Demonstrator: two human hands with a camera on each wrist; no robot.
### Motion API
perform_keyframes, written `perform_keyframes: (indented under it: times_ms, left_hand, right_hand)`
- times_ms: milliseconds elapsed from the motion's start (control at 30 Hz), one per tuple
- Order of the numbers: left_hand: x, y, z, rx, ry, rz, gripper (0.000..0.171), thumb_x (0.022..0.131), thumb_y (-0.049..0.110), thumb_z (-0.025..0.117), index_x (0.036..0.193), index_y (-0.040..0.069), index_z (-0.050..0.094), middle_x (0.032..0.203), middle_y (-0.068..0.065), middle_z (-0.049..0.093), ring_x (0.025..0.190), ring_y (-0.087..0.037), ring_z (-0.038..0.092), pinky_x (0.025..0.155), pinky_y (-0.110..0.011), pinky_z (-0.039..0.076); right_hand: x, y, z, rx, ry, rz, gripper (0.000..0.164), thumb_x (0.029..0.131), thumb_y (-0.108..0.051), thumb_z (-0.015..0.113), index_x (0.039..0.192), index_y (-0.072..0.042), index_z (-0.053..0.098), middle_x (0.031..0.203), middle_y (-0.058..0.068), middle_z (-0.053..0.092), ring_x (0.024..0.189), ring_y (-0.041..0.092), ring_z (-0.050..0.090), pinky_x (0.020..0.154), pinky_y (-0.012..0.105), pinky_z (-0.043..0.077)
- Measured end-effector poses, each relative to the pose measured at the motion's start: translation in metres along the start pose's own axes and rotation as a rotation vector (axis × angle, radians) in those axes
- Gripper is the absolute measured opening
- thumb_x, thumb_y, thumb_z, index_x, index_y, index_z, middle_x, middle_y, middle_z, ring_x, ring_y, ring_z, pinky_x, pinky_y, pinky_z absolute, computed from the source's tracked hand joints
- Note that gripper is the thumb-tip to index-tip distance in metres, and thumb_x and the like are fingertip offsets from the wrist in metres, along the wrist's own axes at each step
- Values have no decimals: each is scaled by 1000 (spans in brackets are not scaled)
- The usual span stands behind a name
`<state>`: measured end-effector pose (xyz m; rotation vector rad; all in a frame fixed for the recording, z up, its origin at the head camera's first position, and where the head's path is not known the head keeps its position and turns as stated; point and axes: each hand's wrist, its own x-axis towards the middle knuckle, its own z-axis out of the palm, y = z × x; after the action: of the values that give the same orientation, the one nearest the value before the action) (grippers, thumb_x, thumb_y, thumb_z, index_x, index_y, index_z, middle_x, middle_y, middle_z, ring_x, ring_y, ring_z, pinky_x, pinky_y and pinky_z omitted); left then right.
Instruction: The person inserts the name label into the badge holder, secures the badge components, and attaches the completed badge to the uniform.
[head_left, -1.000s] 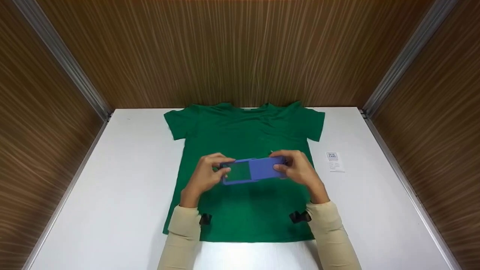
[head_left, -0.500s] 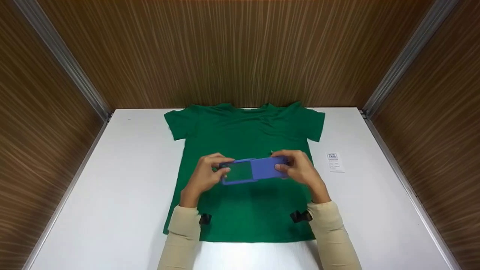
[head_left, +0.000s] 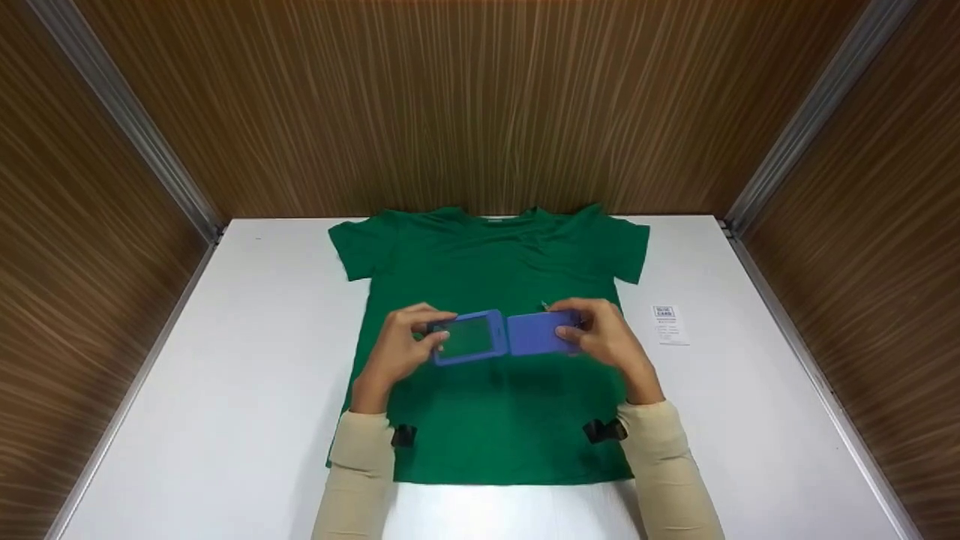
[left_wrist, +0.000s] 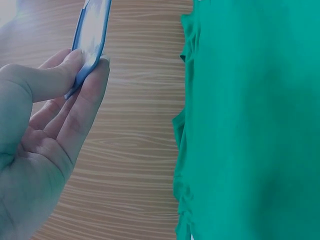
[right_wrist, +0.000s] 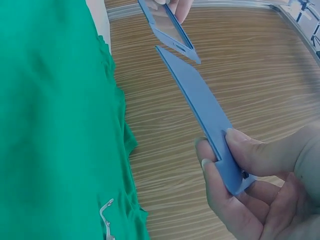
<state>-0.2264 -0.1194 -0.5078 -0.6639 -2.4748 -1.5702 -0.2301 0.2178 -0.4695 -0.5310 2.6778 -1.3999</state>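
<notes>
A blue-purple badge holder is in two separate parts, held over a green T-shirt point(head_left: 480, 427). My left hand point(head_left: 401, 345) pinches the windowed frame point(head_left: 501, 330) by its left end, thumb on the near face. In the right wrist view the frame has a small slot at its end. My right hand point(head_left: 604, 337) pinches the solid panel point(head_left: 531, 334) by its right end, thumb on top and fingers beneath. The right wrist view shows a narrow gap between panel and frame. Beside the right hand, a small metal clip point(right_wrist: 106, 220) lies against the shirt.
A white printed card point(head_left: 667, 325) lies on the white table point(head_left: 750, 420), right of the shirt. Wood-grain panels point(head_left: 480, 105) with metal corner strips stand at the back and both sides. The shirt lies spread flat, collar toward the back panel.
The frame and panel were still joined, the panel partly slid into the frame. Now they are apart: my left hand has drawn the frame left, my right hand has shifted slightly right.
</notes>
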Motion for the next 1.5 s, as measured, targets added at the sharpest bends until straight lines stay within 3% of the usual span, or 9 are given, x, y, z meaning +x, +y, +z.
perform_keyframes:
  times_ms: [300, 900, 1500]
  left_hand:
    - [0, 0, -2, 6, 2, 0, 26, 95, 0, 71, 118, 9, 78, 103, -21, 71, 74, -25, 73, 65, -23, 59]
    - [0, 2, -2, 29, 8, -8, 25, 95, 0, 71, 118, 8, 78, 103, -17, 71, 74, -21, 73, 65, -25, 60]
    - [0, 0, -3, 26, 7, 25, 26, 94, -1, 72, 117, 7, 78, 102, -16, 72, 73, -18, 72, 66, -28, 60]
  right_hand:
    - [1, 4, 0, -19, 10, 28, 28, 97, -1, 67, 124, -2, 72, 123, 28, 70, 93, 34, 72, 68, 38, 64]
    - [5, 20, 4, -2, -3, 126, 30, 98, -1, 66, 128, 0, 69, 131, 35, 63, 106, 47, 70, 69, 42, 65]
    - [11, 31, 13, -32, -38, 167, 28, 97, 0, 67, 125, 1, 69, 122, 32, 66, 100, 40, 70, 66, 41, 65]
